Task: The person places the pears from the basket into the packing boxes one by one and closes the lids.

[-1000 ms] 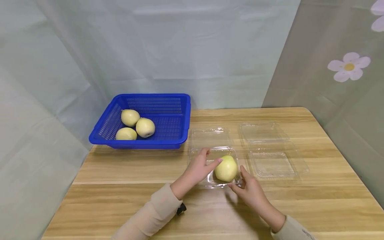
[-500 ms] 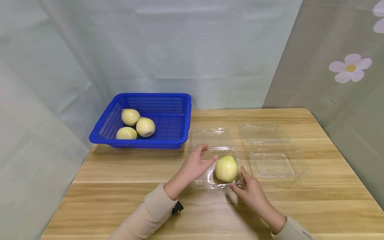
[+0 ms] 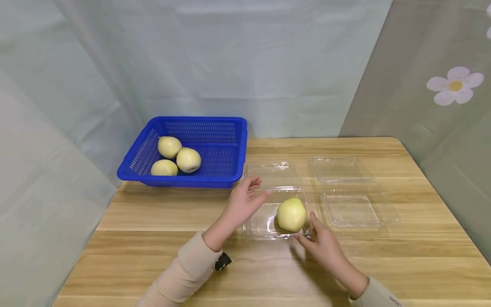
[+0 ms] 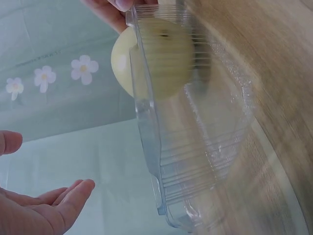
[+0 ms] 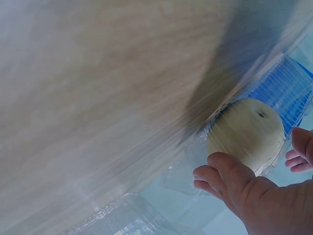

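A yellow-green pear (image 3: 292, 215) sits in the right part of the near tray of an open clear plastic clamshell container (image 3: 264, 233). At that tray's front right corner my right hand (image 3: 322, 245) grips the edge, thumb at the front rim and fingers along the right side. My left hand (image 3: 239, 202) is held over the tray's left side, fingers spread and holding nothing, apart from the pear. In the left wrist view, the pear (image 4: 161, 58) shows through the ribbed wall, with my left hand (image 4: 46, 208) beside it. My right hand (image 5: 259, 191) borders the container in the right wrist view.
A blue plastic basket (image 3: 218, 184) with three pears (image 3: 189, 160) stands at the back left of the wooden table (image 3: 153, 256). To the right lies a second open clear container (image 3: 353, 211) with nothing in it. Curtains hang behind the table.
My left hand has drawn away from the pear, leftward and slightly back. The right hand stays at the container's corner, and the pear stays in the tray.
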`<act>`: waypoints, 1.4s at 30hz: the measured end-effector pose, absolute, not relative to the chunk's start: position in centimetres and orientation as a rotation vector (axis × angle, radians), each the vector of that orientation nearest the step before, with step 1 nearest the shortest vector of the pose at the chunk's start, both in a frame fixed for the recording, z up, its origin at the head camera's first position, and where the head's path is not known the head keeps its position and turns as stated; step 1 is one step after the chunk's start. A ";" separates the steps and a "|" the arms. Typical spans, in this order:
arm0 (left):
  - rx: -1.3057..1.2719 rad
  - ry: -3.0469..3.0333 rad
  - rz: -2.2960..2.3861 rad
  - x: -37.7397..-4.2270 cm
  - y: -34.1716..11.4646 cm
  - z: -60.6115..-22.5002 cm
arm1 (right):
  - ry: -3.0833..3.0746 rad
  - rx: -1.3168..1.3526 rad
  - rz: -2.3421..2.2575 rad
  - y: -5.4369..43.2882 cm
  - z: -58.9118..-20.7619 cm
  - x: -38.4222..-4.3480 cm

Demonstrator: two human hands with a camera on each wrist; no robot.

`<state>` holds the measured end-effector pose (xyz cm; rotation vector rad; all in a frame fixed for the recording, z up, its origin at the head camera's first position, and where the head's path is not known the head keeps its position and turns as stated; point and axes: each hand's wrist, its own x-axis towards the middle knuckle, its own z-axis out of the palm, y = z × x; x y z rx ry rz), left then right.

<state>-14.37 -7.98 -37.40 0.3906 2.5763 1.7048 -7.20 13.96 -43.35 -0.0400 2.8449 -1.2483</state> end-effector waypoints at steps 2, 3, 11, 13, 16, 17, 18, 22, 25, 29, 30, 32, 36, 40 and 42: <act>0.386 2.589 1.708 -14.5 -8.1 -37.3 | 2.850 -0.045 -1.250 14.0 -43.4 -7.2; 0.390 2.598 1.711 -14.6 -8.2 -37.3 | 2.863 -0.055 -1.248 14.0 -43.4 -7.2; 0.430 2.671 1.741 -15.4 -9.0 -37.0 | 2.908 -0.113 -1.243 14.1 -43.7 -7.2; 0.441 2.689 1.744 -15.6 -9.2 -36.9 | 2.912 -0.117 -1.234 14.2 -43.7 -7.1; 0.449 2.708 1.737 -15.9 -9.5 -36.8 | 2.923 -0.109 -1.213 14.2 -43.8 -7.1; 0.449 2.716 1.728 -16.0 -9.6 -36.9 | 2.924 -0.106 -1.205 14.2 -43.8 -7.1; 0.445 2.724 1.721 -16.1 -9.8 -36.9 | 2.927 -0.102 -1.197 14.2 -43.8 -7.1; 0.425 2.749 1.716 -16.5 -10.2 -37.0 | 2.923 -0.089 -1.185 14.2 -43.7 -7.1; 0.425 2.758 1.732 -16.8 -10.6 -36.9 | 2.897 -0.062 -1.191 14.1 -43.5 -7.1; 0.399 2.787 1.734 -17.2 -11.3 -36.6 | 2.930 -0.088 -1.189 14.1 -43.5 -7.1; 0.389 2.799 1.725 -17.4 -11.5 -36.5 | 2.938 -0.098 -1.190 14.1 -43.5 -7.1; 0.370 2.817 1.712 -17.5 -12.0 -36.2 | 2.961 -0.119 -1.182 14.0 -43.6 -7.1; 0.307 2.791 1.699 -17.9 -12.9 -35.8 | 2.975 -0.128 -1.189 14.0 -43.8 -7.1; 0.227 2.731 1.748 -18.2 -13.9 -35.7 | 3.014 -0.166 -1.200 14.1 -43.9 -7.0; 0.201 2.728 1.761 -18.5 -14.5 -35.9 | 3.021 -0.172 -1.203 14.1 -44.0 -6.9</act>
